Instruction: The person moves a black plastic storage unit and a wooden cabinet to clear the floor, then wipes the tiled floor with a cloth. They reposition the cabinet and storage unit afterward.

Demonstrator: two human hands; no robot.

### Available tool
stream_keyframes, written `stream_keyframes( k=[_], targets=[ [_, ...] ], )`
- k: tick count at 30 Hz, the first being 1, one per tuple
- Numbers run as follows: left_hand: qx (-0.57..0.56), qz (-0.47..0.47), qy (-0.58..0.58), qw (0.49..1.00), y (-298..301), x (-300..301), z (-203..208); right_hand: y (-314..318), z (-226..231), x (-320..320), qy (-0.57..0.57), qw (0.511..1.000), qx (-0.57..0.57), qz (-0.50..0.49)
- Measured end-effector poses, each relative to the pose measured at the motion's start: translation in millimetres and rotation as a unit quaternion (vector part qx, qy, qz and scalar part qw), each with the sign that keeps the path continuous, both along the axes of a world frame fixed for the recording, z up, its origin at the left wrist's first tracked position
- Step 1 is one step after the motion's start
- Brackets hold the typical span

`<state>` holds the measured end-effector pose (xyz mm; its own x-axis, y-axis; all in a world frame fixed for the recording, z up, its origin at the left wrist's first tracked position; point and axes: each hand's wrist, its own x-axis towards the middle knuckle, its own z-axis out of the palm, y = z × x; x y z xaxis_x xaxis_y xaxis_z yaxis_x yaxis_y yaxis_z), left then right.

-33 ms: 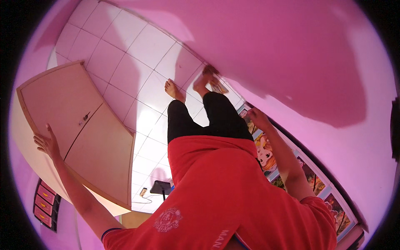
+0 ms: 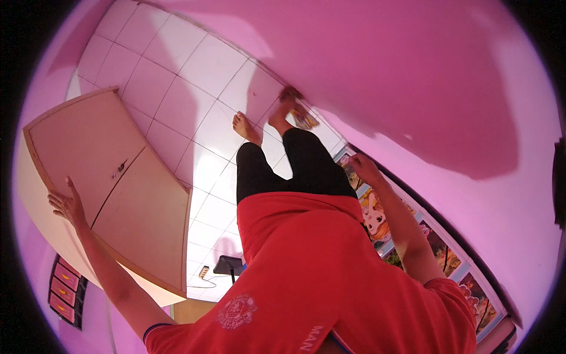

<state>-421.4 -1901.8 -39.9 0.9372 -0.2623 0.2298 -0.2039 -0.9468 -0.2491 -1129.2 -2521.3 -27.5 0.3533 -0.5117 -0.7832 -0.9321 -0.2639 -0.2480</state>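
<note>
On my left side stands a beige two-door cupboard point(image 2: 147, 215), both doors closed, with small keys point(image 2: 119, 169) hanging at the seam. As far as I can judge, no handling is under way, and no finished work shows; how much is left, I cannot tell. My left hand point(image 2: 66, 206) has its fingers apart and the thumb raised; it grasps nothing, and appears over the near left edge of the cupboard, but whether it touches, I cannot say. My right hand point(image 2: 367, 170) seems loosely curled beside the cartoon-printed panel point(image 2: 377, 219) on the right; whether it holds something is not clear. Farther away, a patterned flat item point(image 2: 305, 118) lies on the tiled floor point(image 2: 159, 79), just beside my right foot point(image 2: 281, 117).
</note>
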Motion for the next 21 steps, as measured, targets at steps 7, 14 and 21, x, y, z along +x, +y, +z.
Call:
stream_keyframes(
  k=[7, 14, 21],
  targets=[
    [0.011, -0.025, -0.004, 1.0, -3.1, -1.5, 0.5, 28.8, -7.8, -25.8, 0.008, 1.0, 0.012, -0.016],
    [0.024, -0.059, -0.03, 0.998, -6.2, -9.7, 1.5, 25.6, 1.9, -6.0, 0.03, 0.999, 0.012, 0.021],
    [-0.013, -0.077, -0.046, 0.996, -14.7, -17.5, 9.4, -1.9, 8.6, 60.8, 0.006, 0.998, 0.018, 0.053]
  ],
)
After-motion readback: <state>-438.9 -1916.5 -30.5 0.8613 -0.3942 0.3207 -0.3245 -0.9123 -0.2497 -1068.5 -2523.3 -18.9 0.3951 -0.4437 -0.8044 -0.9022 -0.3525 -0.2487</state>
